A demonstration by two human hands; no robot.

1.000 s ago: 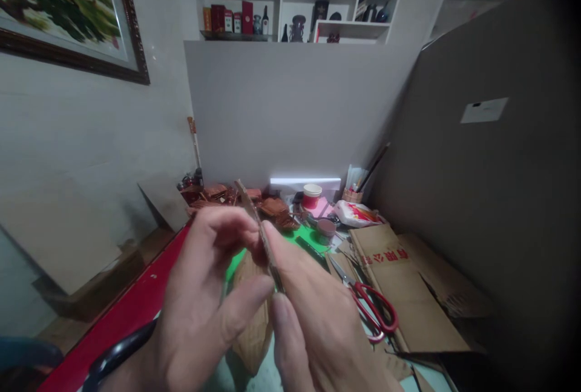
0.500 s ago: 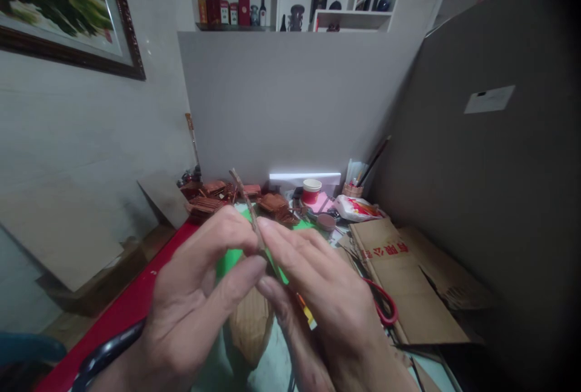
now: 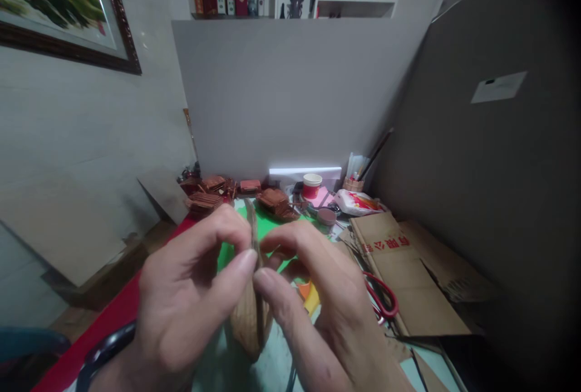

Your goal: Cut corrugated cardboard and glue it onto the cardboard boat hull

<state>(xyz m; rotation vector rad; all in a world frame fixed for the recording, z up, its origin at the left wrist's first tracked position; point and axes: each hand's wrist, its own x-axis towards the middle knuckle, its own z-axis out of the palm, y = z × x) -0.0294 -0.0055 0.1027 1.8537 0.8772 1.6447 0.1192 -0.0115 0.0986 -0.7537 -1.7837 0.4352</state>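
My left hand (image 3: 181, 307) and my right hand (image 3: 318, 301) meet close to the camera, both pinching a thin brown cardboard piece (image 3: 250, 313) held edge-on between thumbs and fingertips. Its upper tip pokes up between my fingers and its wider ribbed part hangs below them. A dark band sits on my left wrist. Behind my hands lies a green cutting mat (image 3: 272, 225). Red-handled scissors (image 3: 384, 300) lie just right of my right hand.
Small brown cardboard models (image 3: 272, 199) stand at the back of the red table (image 3: 113, 325). A red cup (image 3: 311, 186), a brush holder (image 3: 353, 181) and a flattened cardboard box (image 3: 408, 283) are to the right. Grey boards wall in the back and right.
The cardboard piece has come down and turned more upright between my fingers. My fingers have curled tighter around it, and the view has tipped slightly down.
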